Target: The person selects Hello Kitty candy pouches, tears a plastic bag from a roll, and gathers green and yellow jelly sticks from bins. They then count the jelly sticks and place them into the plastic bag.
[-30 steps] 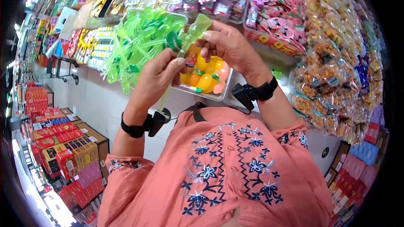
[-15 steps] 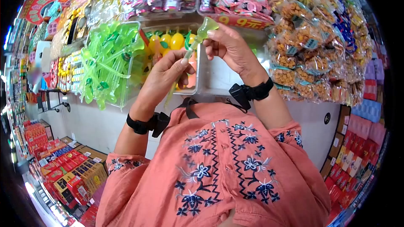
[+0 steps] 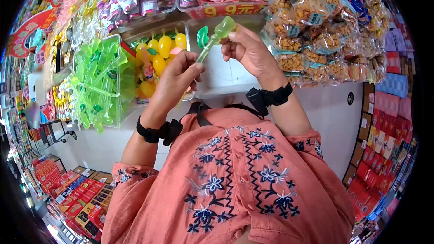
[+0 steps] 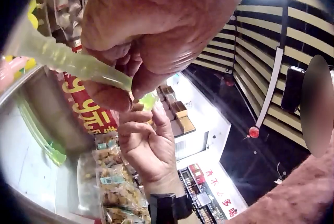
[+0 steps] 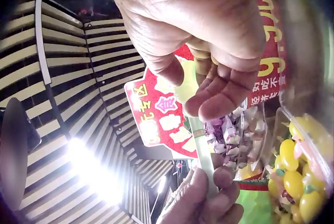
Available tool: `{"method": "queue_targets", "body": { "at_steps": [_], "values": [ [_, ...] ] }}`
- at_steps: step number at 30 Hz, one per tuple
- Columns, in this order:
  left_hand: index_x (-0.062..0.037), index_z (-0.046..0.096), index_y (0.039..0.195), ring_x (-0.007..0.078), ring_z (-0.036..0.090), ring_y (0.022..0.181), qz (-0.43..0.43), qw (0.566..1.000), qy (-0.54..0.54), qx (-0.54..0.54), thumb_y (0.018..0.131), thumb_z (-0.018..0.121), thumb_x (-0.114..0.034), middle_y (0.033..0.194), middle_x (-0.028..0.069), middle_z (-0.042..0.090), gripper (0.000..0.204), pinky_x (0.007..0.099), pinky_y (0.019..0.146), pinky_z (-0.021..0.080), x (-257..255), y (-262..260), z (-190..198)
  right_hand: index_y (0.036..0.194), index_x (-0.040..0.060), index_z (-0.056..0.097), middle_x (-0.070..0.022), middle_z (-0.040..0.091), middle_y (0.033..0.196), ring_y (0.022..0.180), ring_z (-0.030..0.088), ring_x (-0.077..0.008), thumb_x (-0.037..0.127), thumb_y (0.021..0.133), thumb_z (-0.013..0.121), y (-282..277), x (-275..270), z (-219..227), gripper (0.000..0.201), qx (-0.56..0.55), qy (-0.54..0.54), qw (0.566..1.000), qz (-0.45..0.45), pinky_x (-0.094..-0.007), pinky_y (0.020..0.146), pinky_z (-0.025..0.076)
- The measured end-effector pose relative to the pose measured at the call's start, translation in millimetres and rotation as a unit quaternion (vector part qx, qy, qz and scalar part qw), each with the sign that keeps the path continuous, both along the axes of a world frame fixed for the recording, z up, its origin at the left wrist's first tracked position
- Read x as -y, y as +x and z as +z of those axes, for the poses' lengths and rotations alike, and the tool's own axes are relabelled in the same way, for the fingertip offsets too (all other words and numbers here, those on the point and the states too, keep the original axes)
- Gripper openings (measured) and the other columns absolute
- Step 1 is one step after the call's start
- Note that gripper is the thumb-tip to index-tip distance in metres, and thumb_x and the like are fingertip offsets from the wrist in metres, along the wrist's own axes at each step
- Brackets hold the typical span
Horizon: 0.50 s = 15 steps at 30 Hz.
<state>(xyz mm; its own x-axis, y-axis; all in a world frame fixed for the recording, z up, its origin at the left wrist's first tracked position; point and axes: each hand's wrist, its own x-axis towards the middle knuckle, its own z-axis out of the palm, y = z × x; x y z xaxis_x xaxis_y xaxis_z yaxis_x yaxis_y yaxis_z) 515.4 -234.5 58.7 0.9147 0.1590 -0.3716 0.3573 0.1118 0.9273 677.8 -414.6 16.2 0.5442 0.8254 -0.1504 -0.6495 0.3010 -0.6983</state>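
Note:
A translucent green tube-shaped item (image 3: 206,50) with a bulbous top and a dark green leaf (image 3: 202,37) is held between both hands. The left hand (image 3: 177,77) pinches its stem between thumb and fingers. At the bulb, the right hand (image 3: 251,53) grips with thumb and fingertips. In the left wrist view the pale green stem (image 4: 78,66) runs into the left hand's pinch (image 4: 151,31). The right wrist view shows the right hand (image 5: 198,31) around the upper part and the left hand (image 5: 201,198) on the stem below.
Similar green items (image 3: 97,81) fill a bin at left, beside a bin of yellow fruit-shaped items (image 3: 159,63). A white tray (image 3: 228,79) lies behind the hands. Bagged orange snacks (image 3: 316,40) are stacked at right; purple and pink packets stand beyond.
The bins have shifted left and down in the head view, with the white tray now behind the hands. Both hands still hold the green item, its leaf now standing out to the left.

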Motion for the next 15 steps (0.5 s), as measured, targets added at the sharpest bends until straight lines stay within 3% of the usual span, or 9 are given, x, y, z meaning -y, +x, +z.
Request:
{"method": "queue_targets", "body": {
  "at_steps": [8, 15],
  "values": [
    [-0.0035, 0.055, 0.111, 0.0058, 0.057, 0.076, -0.009, 1.0, 0.028, 0.003, 0.099, 0.062, -0.015, 0.089, 0.0, 0.06, 0.018, 0.0214, 0.062, 0.049, 7, 10, -10, 0.121, 0.0037, 0.058, -0.0079, 0.067, 0.104, 0.087, 0.068, -0.0176, 0.028, 0.097, 0.062, -1, 9, -3, 0.035, -0.014, -0.008, 1.0, -0.02, -0.0317, 0.072, 0.054],
    [-0.002, 0.056, 0.112, 0.0102, 0.057, 0.084, 0.027, 0.951, 0.277, 0.136, 0.093, 0.07, -0.008, 0.092, 0.0028, 0.063, 0.024, 0.0253, 0.076, 0.049, 14, 16, -36, 0.126, 0.0024, 0.058, -0.007, 0.066, 0.108, 0.093, 0.068, -0.0193, 0.032, 0.096, 0.065, -2, 10, 0, 0.043, -0.015, -0.027, 0.999, -0.032, -0.0321, 0.075, 0.055]
  ]
}}
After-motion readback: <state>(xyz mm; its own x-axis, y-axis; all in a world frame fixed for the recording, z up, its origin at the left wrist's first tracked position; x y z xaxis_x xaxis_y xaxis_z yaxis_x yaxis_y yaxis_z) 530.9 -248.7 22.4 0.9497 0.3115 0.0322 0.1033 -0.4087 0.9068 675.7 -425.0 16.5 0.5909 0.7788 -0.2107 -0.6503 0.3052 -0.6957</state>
